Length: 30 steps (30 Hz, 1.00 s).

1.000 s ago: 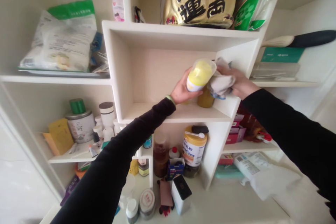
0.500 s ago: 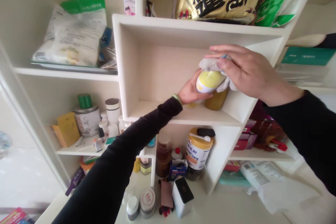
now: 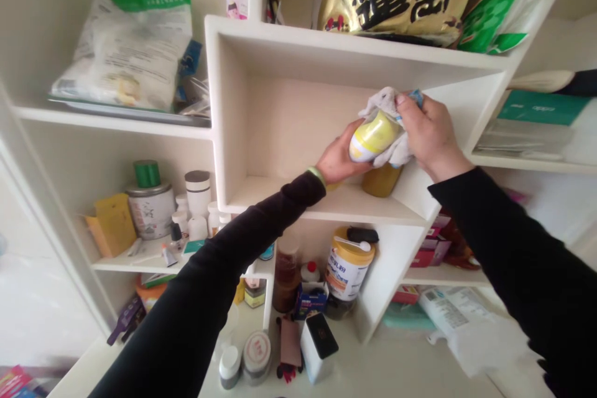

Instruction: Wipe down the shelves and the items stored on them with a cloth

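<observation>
My left hand (image 3: 342,154) is closed around a yellow and white rounded container (image 3: 373,137), held tilted in front of the middle shelf compartment. A greyish-white cloth (image 3: 383,101) wraps over the container's far end. Gripping that cloth, my right hand (image 3: 431,134) has its thumb and fingers pinched together on it. Part of the container is covered by the cloth. Below the cloth, a brownish-yellow jar (image 3: 380,180) stands on the compartment floor, partly hidden by my hands.
Above is a gold figure (image 3: 396,0) with black characters. A plastic bag (image 3: 130,50) lies on the upper left shelf. Under the compartment stand a milk powder tin (image 3: 347,267) and a white box with a black top (image 3: 319,348). Vertical dividers (image 3: 228,112) border the compartment.
My right hand has turned and its fingers have drawn in, now pinching the cloth at the container's end. My left hand keeps its hold on the container. The view has shifted slightly.
</observation>
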Available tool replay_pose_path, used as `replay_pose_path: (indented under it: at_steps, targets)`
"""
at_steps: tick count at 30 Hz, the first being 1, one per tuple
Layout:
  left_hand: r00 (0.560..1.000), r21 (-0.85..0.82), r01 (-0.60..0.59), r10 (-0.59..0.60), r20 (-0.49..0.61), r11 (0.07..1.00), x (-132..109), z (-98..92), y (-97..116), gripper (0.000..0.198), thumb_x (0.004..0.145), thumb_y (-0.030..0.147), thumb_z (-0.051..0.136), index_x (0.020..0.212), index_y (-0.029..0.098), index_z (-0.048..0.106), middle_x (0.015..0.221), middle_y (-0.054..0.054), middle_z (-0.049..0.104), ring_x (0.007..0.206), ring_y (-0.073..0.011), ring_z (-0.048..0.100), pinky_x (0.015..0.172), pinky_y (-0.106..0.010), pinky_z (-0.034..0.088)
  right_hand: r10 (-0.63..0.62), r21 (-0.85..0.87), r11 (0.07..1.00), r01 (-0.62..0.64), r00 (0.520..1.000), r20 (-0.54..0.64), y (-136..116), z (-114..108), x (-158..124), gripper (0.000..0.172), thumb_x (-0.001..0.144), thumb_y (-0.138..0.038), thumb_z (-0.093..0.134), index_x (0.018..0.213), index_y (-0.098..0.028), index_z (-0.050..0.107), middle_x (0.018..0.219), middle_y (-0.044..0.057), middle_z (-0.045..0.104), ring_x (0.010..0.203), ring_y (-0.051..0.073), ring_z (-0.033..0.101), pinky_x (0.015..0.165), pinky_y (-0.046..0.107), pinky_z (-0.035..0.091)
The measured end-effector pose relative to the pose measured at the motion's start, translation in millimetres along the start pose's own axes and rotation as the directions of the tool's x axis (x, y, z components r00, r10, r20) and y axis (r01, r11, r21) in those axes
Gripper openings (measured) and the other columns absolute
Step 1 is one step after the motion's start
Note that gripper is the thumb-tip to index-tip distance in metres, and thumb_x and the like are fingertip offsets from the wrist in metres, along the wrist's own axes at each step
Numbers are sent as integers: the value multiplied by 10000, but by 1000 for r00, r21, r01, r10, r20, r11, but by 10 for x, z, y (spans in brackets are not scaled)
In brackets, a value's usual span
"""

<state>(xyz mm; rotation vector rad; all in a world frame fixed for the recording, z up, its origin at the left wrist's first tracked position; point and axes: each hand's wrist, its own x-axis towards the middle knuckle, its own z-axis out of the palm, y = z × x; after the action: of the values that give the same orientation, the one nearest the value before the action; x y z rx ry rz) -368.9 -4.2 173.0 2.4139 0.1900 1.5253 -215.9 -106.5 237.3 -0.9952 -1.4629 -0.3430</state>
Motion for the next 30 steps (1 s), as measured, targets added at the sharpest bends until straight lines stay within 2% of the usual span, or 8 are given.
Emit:
replay_pose_path:
  at_steps: [3, 8, 12, 18, 20, 23, 27, 30]
  targets:
    - [999, 35, 6, -5, -38, 999, 2, -8, -63, 1017, 751, 251, 912, 1606, 205, 363, 1491, -110, 673, 1314, -328, 682, 1145, -442, 558, 96, 134, 988, -81, 990, -106, 124, 206, -54, 352, 1022, -509, 457, 1018, -214, 648, 1122, 106, 772, 1030, 246, 690, 931, 372, 547]
    - [992, 99, 98, -89, -87, 990, 0, -12, -60, 1017, 721, 277, 901, 1608, 250, 405, 1378, -94, 719, 1249, -348, 705, 1096, -475, 579, 197, 178, 968, -177, 975, -100, 179, 428, -125, 502, 1084, -542, 214, 1264, -333, 634, 1436, 78, 721, 1277, 277, 671, 1055, 422, 570]
    - [988, 148, 130, -114, -108, 981, -14, -11, -49, 1011, 729, 322, 881, 1615, 247, 399, 1357, -116, 719, 1247, -357, 697, 1097, -516, 579, 204, 223, 959, -174, 972, -118, 247, 558, -160, 681, 1078, -561, 46, 1483, -321, 539, 1598, 97, 620, 1452, 321, 597, 1140, 506, 541]
    - [985, 165, 125, -103, -137, 978, -18, 11, -125, 1002, 728, 337, 885, 1602, 271, 398, 1286, -99, 739, 1210, -364, 711, 1068, -527, 603, 339, 385, 894, -228, 908, -249, 223, 717, -217, 689, 1077, -536, 112, 1510, -186, 518, 1615, 145, 589, 1485, 254, 586, 1246, 446, 472]
    - [985, 158, 110, -87, -148, 981, -11, 21, -168, 1002, 720, 326, 890, 1595, 271, 405, 1279, -96, 737, 1204, -373, 715, 1061, -531, 607, 332, 410, 888, -206, 905, -266, 201, 751, -226, 674, 1078, -522, 126, 1495, -191, 539, 1607, 148, 591, 1474, 253, 594, 1248, 445, 468]
    - [984, 161, 114, -89, -155, 980, -4, 28, -198, 1007, 719, 299, 879, 1601, 283, 394, 1301, -88, 727, 1224, -383, 713, 1076, -539, 602, 314, 362, 908, -208, 912, -263, 209, 792, -233, 666, 1083, -484, 101, 1481, -234, 573, 1610, 141, 582, 1480, 256, 582, 1246, 466, 465]
    - [980, 235, 164, -131, -149, 958, -5, 21, -147, 1017, 733, 311, 864, 1617, 222, 369, 1331, -138, 716, 1236, -399, 699, 1084, -550, 590, 285, 276, 939, -207, 917, -280, 293, 852, -248, 734, 1083, -485, 18, 1486, -257, 588, 1591, 142, 579, 1514, 271, 542, 1239, 534, 461]
    - [977, 263, 189, -155, -143, 946, 1, 17, -106, 1002, 736, 280, 845, 1615, 212, 368, 1362, -162, 704, 1259, -405, 686, 1097, -559, 575, 272, 313, 934, -171, 909, -315, 367, 900, -272, 700, 1082, -502, 63, 1484, -260, 583, 1561, 135, 598, 1499, 267, 562, 1237, 538, 463]
